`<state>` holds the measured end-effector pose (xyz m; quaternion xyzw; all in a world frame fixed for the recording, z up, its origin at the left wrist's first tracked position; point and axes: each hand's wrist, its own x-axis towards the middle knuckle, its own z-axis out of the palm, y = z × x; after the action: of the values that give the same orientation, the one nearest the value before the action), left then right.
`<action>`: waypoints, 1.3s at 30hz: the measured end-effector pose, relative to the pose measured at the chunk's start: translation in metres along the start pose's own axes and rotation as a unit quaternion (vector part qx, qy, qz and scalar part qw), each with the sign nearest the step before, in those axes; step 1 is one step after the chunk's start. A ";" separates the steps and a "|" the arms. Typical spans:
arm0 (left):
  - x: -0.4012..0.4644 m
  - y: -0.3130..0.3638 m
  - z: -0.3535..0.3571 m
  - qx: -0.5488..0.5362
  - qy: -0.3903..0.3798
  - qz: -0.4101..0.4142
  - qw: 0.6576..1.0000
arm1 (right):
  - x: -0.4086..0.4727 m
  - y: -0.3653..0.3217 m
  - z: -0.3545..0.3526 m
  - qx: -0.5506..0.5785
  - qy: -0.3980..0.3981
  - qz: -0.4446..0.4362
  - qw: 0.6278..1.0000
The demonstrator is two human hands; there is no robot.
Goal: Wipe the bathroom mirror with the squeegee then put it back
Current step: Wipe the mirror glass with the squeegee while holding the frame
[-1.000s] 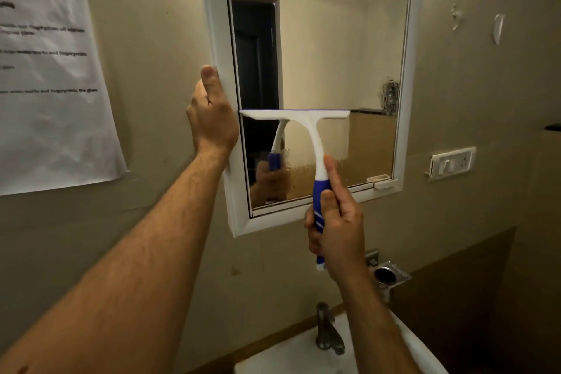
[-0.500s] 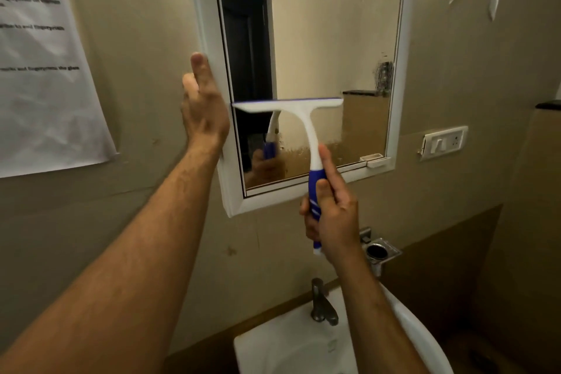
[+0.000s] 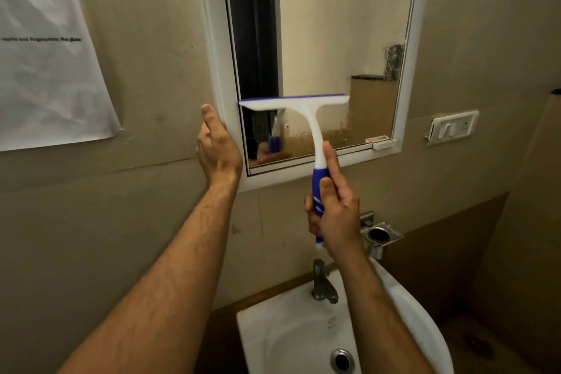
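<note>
The white-framed bathroom mirror (image 3: 328, 24) hangs on the beige wall. A white squeegee (image 3: 306, 112) with a blue grip has its blade lying across the lower part of the glass. My right hand (image 3: 334, 209) is closed around the blue grip below the mirror's bottom frame, thumb pointing up along the handle. My left hand (image 3: 218, 149) rests open against the lower left of the mirror frame. The strip of glass under the blade looks smeared and brownish.
A white washbasin (image 3: 273, 331) with a metal tap (image 3: 321, 285) sits below. A metal holder (image 3: 379, 235) is fixed to the wall right of my right hand. A switch plate (image 3: 453, 127) is to the right, a printed paper sheet (image 3: 45, 48) on the left wall.
The squeegee blade has travelled down the glass toward the bottom edge. My left hand has slid down the left frame toward its lower corner. The view has tilted down, showing more of the basin.
</note>
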<state>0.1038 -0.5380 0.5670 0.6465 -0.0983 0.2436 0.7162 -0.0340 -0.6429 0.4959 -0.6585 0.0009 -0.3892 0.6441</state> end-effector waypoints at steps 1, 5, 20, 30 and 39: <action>0.000 -0.001 0.000 0.012 0.014 0.009 1.000 | 0.006 -0.006 0.000 0.001 -0.002 -0.010 1.000; 0.003 -0.005 0.002 0.072 0.035 0.050 0.996 | 0.019 -0.019 0.004 0.005 -0.003 -0.029 1.000; 0.005 -0.015 0.006 0.054 0.046 0.088 0.994 | 0.007 -0.016 0.001 0.001 -0.001 -0.015 1.000; 0.010 -0.021 0.006 0.051 0.020 0.092 0.994 | -0.031 0.041 -0.004 0.003 0.005 0.005 1.000; 0.001 -0.011 0.003 0.071 0.025 0.088 0.993 | -0.003 0.014 -0.009 -0.014 -0.002 -0.022 1.000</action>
<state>0.1106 -0.5416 0.5586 0.6780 -0.1197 0.3282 0.6467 -0.0340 -0.6512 0.4809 -0.6683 -0.0094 -0.4016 0.6261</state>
